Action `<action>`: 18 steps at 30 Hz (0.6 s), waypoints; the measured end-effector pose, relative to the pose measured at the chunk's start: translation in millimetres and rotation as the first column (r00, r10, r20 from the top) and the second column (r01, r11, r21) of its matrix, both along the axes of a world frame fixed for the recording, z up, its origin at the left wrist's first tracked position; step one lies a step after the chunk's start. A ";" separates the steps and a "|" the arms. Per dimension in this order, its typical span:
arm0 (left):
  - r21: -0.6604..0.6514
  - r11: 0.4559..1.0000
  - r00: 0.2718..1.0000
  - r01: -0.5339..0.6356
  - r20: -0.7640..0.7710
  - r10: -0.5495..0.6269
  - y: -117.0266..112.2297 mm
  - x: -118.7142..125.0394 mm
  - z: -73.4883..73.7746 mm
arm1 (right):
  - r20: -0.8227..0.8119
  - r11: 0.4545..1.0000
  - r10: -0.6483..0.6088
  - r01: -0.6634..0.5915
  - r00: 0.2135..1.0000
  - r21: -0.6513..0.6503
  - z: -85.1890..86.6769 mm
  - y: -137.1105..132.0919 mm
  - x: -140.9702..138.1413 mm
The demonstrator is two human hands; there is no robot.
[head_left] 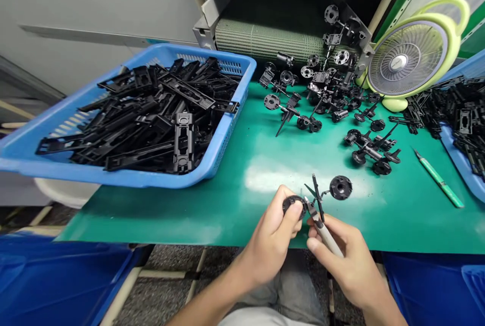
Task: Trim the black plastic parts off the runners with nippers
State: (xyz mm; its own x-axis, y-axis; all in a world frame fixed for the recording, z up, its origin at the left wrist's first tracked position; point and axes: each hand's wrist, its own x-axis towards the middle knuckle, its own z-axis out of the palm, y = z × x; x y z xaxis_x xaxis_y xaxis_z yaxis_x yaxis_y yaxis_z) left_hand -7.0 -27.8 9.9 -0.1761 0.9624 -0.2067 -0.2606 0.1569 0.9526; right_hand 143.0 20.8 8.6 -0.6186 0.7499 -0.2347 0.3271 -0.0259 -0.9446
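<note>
**Left hand:** the left hand [271,235] is closed up pretty snug, fingers wrapped around one round end of a black molded plastic piece [317,197], held up just above the mat.

**Right hand:** the right hand [341,260] has a narrow grip on a pair of flush cutters [326,232] with beige handles, and the tips are right up against that piece.

**The piece:** it's between both hands, over the front edge of the bench, with a second round disc [340,187] sticking out past the cutters.

**On the mat:** a messy heap of similar black parts [329,81] sits further back on the green bench mat [397,215], with a few loose ones nearer. A green-handled craft knife [439,180] lies off to the right.

**Left side:** a blue plastic basket [242,63] is piled with long black molded frames [151,119], and it sits tilted over the bench edge.

**Right side:** there's a second blue tray [460,169] of black frames [460,119], with a lime-green desk fan [407,58] just behind it.

**Back:** a green mesh conveyor belt [261,40] runs behind the heap.
</note>
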 end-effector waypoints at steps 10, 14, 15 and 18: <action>0.043 0.980 0.973 -0.197 -0.112 0.200 1.0 -27.0 -13.1 | -0.171 0.990 -0.138 0.133 0.976 -0.037 -11.0 47.8 27.8; 0.007 0.999 0.947 -0.039 -0.320 0.039 16.1 -12.4 -5.6 | -0.517 0.895 -0.437 0.412 0.736 -0.171 -33.2 47.6 44.9; 0.003 0.999 0.898 -0.036 -0.439 0.033 27.2 -6.4 -2.2 | -0.558 0.880 -0.464 0.432 0.688 -0.199 -36.7 46.7 44.7; 0.039 0.995 0.639 -0.092 -0.764 0.089 69.4 9.7 7.1 | -0.583 0.878 -0.461 0.437 0.669 -0.192 -43.5 44.9 41.0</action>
State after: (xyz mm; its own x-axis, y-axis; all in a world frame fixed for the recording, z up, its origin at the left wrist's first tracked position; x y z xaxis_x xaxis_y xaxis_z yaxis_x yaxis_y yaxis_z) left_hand 2.7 41.6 17.1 -0.3589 0.9326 0.0391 0.5466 0.1760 0.8187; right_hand 184.0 65.6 -34.9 -0.2267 0.9735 0.0314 -0.3605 -0.0539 -0.9312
